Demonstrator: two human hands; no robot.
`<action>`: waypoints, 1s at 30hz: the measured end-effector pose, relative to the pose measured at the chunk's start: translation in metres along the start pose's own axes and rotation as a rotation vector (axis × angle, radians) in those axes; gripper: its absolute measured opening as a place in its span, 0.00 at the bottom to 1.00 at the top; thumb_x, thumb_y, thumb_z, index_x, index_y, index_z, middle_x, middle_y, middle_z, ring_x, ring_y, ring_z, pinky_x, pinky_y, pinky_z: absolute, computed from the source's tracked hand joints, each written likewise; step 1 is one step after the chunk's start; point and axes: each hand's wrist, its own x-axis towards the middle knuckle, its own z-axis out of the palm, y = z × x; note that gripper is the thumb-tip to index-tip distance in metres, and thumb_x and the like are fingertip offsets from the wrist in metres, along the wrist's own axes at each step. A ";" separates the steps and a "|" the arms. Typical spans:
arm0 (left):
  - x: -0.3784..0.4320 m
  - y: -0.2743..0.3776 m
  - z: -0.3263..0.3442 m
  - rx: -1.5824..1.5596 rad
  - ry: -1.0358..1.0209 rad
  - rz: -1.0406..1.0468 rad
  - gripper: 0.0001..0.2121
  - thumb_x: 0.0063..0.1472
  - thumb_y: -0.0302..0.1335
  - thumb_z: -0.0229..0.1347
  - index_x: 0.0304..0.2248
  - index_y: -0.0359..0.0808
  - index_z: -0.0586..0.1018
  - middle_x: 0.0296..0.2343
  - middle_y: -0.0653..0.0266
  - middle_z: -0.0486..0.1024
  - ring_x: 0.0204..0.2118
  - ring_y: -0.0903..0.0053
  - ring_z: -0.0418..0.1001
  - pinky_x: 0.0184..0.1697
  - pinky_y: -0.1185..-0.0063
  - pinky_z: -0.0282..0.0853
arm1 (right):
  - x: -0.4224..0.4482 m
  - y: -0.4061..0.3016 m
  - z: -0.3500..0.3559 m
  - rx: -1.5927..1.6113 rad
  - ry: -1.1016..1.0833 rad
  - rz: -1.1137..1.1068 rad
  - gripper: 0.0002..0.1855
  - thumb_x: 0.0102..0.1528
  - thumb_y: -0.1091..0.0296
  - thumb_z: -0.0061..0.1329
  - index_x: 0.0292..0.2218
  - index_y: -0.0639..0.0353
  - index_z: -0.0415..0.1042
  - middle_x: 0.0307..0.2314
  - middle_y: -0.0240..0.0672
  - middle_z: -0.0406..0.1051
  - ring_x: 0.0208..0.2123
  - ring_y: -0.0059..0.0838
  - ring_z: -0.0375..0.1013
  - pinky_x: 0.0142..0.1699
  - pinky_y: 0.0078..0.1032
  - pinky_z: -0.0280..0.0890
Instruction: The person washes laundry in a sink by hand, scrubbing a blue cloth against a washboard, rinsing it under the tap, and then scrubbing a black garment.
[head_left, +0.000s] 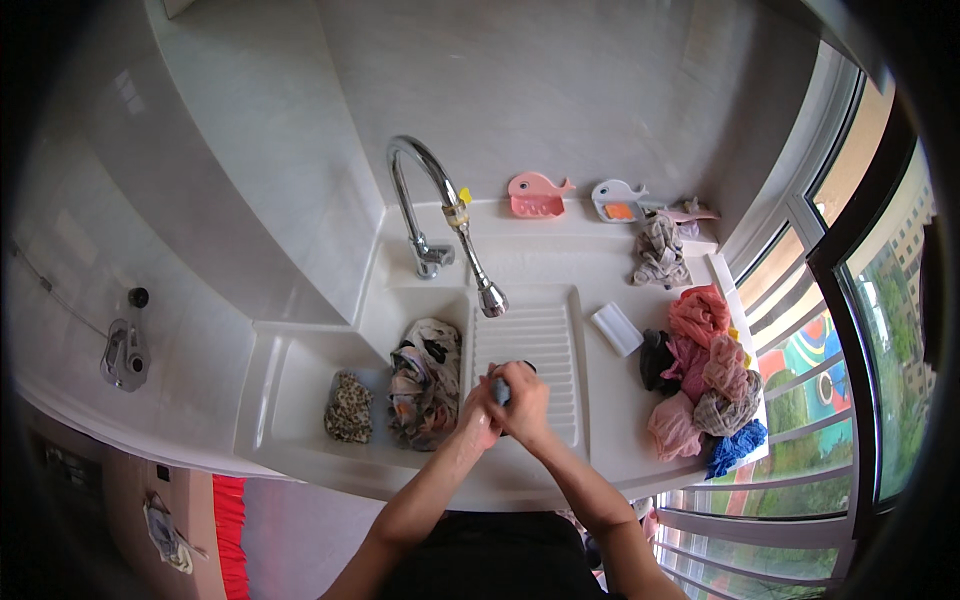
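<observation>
Over the ribbed washboard of a white laundry sink, my left hand and my right hand press together around a small dark grey-blue cloth. Most of that cloth is hidden by the fingers, so its kind cannot be told. The left wrist looks wet. Just left of the hands, a bundle of wet patterned clothes lies in the basin, with a leopard-print cloth beside it. To the right of the washboard rests a white bar of soap.
A chrome gooseneck faucet arches above the washboard, its spray head hanging near the hands. Several crumpled garments are piled at the right edge by the window. Behind stand a pink whale soap dish, a white one and a grey cloth.
</observation>
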 end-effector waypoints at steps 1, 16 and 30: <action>-0.002 0.012 -0.007 -0.004 -0.224 -0.090 0.18 0.60 0.50 0.47 0.34 0.44 0.74 0.29 0.73 0.72 0.32 0.83 0.71 0.32 0.84 0.68 | 0.000 0.001 -0.001 0.002 0.002 -0.007 0.13 0.42 0.68 0.58 0.26 0.59 0.65 0.25 0.41 0.69 0.27 0.42 0.70 0.29 0.33 0.64; 0.011 0.015 0.016 0.261 -0.185 0.033 0.16 0.60 0.41 0.53 0.19 0.44 0.66 0.13 0.77 0.59 0.13 0.87 0.55 0.15 0.85 0.49 | -0.020 -0.014 -0.003 0.138 0.083 -0.125 0.12 0.44 0.77 0.52 0.32 0.60 0.65 0.28 0.41 0.68 0.25 0.46 0.70 0.30 0.33 0.66; 0.014 -0.008 -0.004 0.230 -0.154 -0.048 0.17 0.59 0.45 0.53 0.19 0.45 0.66 0.14 0.77 0.59 0.19 0.87 0.59 0.17 0.81 0.50 | -0.038 0.031 0.008 0.068 -0.099 -0.281 0.09 0.35 0.72 0.53 0.22 0.58 0.66 0.18 0.41 0.68 0.20 0.44 0.70 0.24 0.34 0.64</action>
